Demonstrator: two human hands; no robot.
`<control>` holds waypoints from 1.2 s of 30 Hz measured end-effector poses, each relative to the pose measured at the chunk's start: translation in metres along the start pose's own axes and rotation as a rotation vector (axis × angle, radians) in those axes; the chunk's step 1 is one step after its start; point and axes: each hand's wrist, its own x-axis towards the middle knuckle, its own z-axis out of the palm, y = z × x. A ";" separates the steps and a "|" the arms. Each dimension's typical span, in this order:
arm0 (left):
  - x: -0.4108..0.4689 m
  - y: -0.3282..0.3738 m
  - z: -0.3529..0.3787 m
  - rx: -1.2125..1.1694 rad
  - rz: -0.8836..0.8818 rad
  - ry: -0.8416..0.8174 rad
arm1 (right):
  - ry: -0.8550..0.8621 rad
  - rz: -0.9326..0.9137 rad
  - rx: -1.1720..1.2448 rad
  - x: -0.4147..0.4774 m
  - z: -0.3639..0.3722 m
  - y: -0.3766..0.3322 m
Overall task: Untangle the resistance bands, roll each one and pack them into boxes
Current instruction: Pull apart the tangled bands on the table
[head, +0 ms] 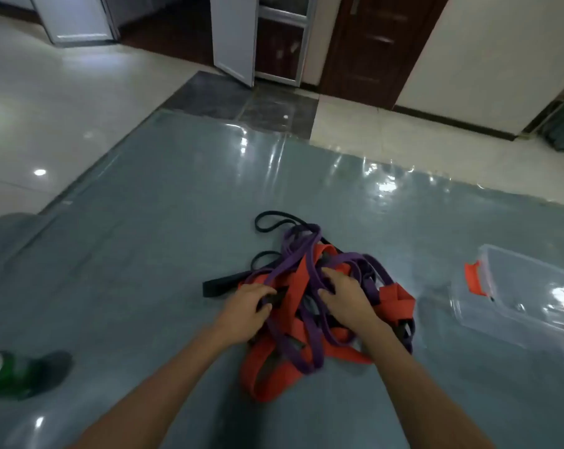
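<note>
Blue-grey mat point(144, 254) w/ a glossy clear sheet over it takes up most of the floor, prob. laid as a clean work area. The resistance bands point(298, 280) sit mid-mat in one knotted heap, orange, purple and black strands crossing, directly in front of the person so both arms reach w/o stretching. Clear box point(533, 286) w/ orange latch waits just to the right, lying open, nothing rolled in it that I can see. Both forearms extend fwd, angling in toward the heap. Left hand point(251, 301) palm down, fingers clenched round a black band point(276, 299). Right hand point(348, 299) palm down, fingers hooked into a purple band point(290, 264), apparently to pull strands apart. Green can point(5, 374) lies far left, well apart.
</note>
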 end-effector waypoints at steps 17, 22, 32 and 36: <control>0.119 -0.001 0.005 -0.271 -0.229 -0.163 | 0.074 0.119 0.160 -0.014 0.069 -0.008; 0.144 0.014 0.017 -0.223 -0.286 -0.241 | -0.073 0.046 0.122 -0.044 0.090 -0.011; 0.115 0.004 0.038 -0.245 -0.155 -0.097 | 0.032 0.133 0.302 -0.036 0.052 0.010; 0.083 -0.003 0.031 -0.266 -0.067 -0.038 | 0.233 0.126 0.314 0.011 0.011 -0.008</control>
